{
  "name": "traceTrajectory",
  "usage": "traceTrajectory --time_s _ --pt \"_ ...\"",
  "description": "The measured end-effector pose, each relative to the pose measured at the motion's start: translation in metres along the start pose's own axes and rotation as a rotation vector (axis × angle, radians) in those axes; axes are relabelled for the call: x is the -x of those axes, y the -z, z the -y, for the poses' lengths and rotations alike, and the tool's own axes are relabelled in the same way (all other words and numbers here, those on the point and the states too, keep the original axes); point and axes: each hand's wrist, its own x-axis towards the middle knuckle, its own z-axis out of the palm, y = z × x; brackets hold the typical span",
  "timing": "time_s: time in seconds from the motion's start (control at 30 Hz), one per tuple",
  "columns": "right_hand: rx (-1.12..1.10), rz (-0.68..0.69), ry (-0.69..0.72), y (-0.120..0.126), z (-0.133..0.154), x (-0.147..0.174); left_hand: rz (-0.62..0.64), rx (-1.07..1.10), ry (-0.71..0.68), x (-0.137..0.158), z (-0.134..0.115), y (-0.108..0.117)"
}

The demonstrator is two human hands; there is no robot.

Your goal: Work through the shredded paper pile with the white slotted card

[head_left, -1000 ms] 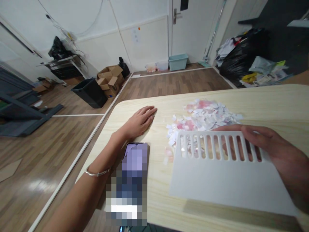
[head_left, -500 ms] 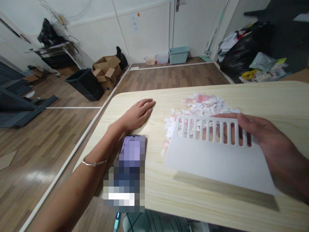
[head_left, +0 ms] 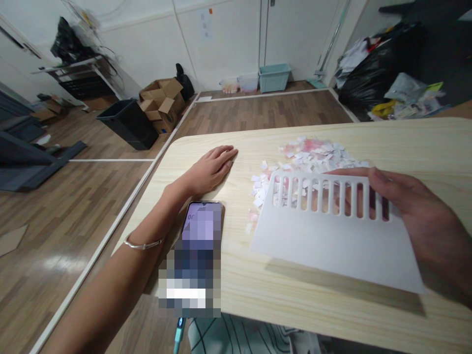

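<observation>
My left hand point(head_left: 211, 168) lies flat on the wooden table point(head_left: 243, 275), palm down, fingers stretched out, holding nothing. Just below its wrist is a phone point(head_left: 202, 226), mostly blurred out. In my right hand point(head_left: 416, 206) is a white slotted plastic piece point(head_left: 332, 246), gripped at its right end, thumb over the edge and fingers behind. It is tilted above the table and casts a shadow; a row of slots runs along its upper edge. Behind it, partly hidden, spreads a pile of small white and pinkish paper scraps point(head_left: 332, 155), some showing through the slots.
Past the table stand a black bin point(head_left: 129, 125), open cardboard boxes point(head_left: 162, 101) and a light-blue tub point(head_left: 275, 78). Black bags point(head_left: 379, 73) and packaging are heaped at the right. A teal cable point(head_left: 179, 337) hangs below the phone at the table's front edge.
The view has tilted slightly, so the room and table sit a little higher. Both hands and the slotted piece keep nearly the same places on or over the table.
</observation>
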Motion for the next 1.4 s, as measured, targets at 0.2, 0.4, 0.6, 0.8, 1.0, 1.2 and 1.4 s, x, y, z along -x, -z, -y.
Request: traceTrajectory --time_s 0.2,0.4,0.6,0.8,1.0,1.2,1.4 --pt "-0.053 -0.031 -0.131 -0.007 0.005 0.003 -0.038 -0.028 0.013 -0.001 -0.002 -0.007" --pt "-0.005 -0.068 -0.115 -0.009 0.003 0.005 -0.054 -0.013 -0.007 -0.001 -0.001 -0.009" --pt "-0.001 -0.046 -0.119 0.003 -0.009 0.006 -0.032 -0.017 -0.014 -0.001 0.002 -0.007" --pt "-0.062 -0.032 -0.082 0.009 -0.014 0.002 -0.021 -0.012 -0.012 -0.001 0.000 -0.005" --pt "-0.040 -0.016 -0.029 0.000 0.001 0.000 -0.034 0.004 0.009 0.000 0.000 -0.005" --pt "-0.042 -0.025 -0.032 -0.006 0.002 0.000 -0.039 0.013 0.016 0.001 -0.001 -0.005" --pt "-0.048 -0.008 -0.046 -0.003 0.002 0.002 -0.037 0.004 0.015 0.000 -0.001 -0.005"
